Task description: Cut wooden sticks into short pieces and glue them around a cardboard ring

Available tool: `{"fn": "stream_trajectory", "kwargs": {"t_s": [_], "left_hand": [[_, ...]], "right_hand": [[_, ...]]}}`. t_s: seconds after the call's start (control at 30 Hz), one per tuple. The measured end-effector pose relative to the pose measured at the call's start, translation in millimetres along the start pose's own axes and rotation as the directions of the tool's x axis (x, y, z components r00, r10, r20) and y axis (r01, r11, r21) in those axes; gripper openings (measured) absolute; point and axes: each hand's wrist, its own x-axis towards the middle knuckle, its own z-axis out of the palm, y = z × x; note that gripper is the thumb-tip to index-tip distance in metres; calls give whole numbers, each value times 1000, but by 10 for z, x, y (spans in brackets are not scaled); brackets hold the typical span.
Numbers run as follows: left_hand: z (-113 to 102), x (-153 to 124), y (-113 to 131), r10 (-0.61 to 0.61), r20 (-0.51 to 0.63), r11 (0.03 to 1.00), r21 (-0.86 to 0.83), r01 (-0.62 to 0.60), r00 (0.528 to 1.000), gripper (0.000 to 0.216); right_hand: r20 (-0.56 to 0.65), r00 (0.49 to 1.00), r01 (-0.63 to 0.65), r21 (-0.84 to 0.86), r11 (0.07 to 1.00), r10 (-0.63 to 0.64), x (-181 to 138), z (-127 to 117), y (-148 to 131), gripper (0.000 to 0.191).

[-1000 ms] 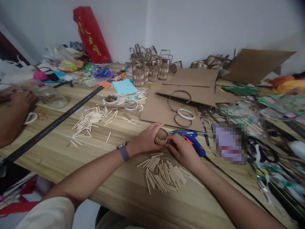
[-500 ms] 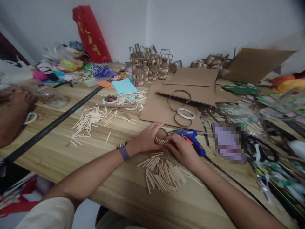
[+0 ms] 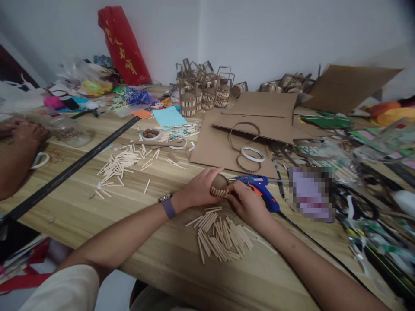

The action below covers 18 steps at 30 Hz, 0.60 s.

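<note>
My left hand (image 3: pixel 201 188) is curled around a small round cardboard piece (image 3: pixel 219 182) with a row of short wooden sticks along its near side. At its right edge, the fingers of my right hand (image 3: pixel 245 201) are pinched together against the end of that row; whether a stick is between them is hidden. Just behind my right hand lies a blue glue gun (image 3: pixel 259 181), its nozzle pointing left. A pile of short wooden sticks (image 3: pixel 222 237) is spread on the table in front of both hands.
More sticks (image 3: pixel 119 164) lie at left, near a long black strip (image 3: pixel 74 164). Cardboard sheets (image 3: pixel 207 138) carry a tape roll (image 3: pixel 253 154) and cardboard rings. Finished small baskets (image 3: pixel 188 103) stand by the wall. Another person's hands (image 3: pixel 27 134) are at far left.
Almost nothing differs. Both my hands stay at the round cardboard piece, and the glue gun and sticks lie where they were.
</note>
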Motion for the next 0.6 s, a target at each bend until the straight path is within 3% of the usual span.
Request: {"fn": "stream_trajectory", "kwargs": {"t_s": [0.6], "left_hand": [[8, -9, -17, 1, -1, 999, -43, -1, 1000, 89]], "right_hand": [[-3, 1000, 4, -30, 1000, -4, -5, 5, -5, 10]]}}
